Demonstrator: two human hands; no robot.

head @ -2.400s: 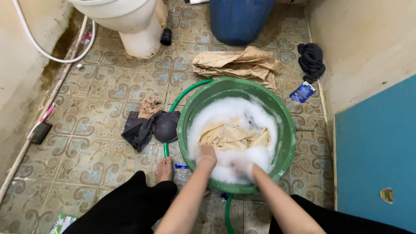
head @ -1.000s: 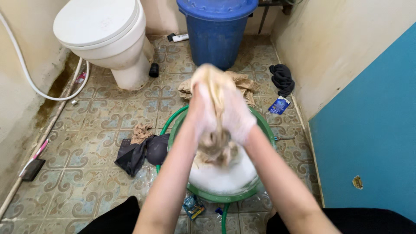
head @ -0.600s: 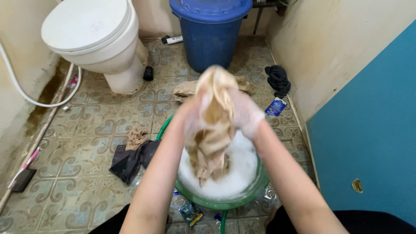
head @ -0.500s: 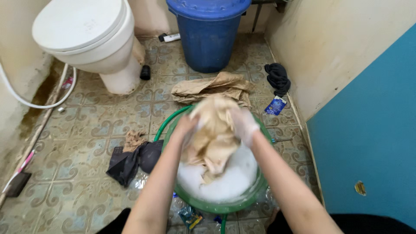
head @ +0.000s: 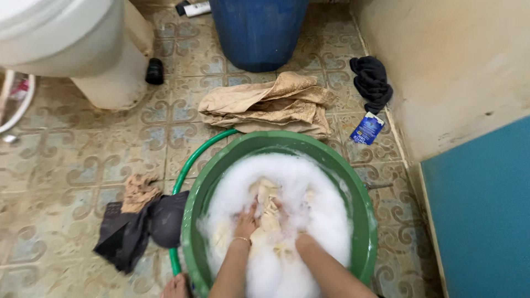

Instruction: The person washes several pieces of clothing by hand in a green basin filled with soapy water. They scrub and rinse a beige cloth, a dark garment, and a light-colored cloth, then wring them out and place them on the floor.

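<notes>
A green plastic basin (head: 342,171) full of white soap foam sits on the tiled floor in front of me. A wet beige cloth (head: 266,194) lies bunched in the foam. My left hand (head: 246,219) grips the cloth from the left, a thin bracelet on the wrist. My right hand (head: 282,214) is mostly buried in foam and cloth beside it, clutching the same cloth.
A folded tan garment (head: 265,105) lies on the floor behind the basin. Dark clothes (head: 138,226) lie to the left, a green hose (head: 190,165) curves around the basin. A white toilet (head: 72,44), blue bucket (head: 256,30), black cloth (head: 371,80) and blue sachet (head: 367,128) stand farther off.
Both hands have lowered the beige cloth from up in the air down into the foam of the basin. The view has tilted down and closer.
</notes>
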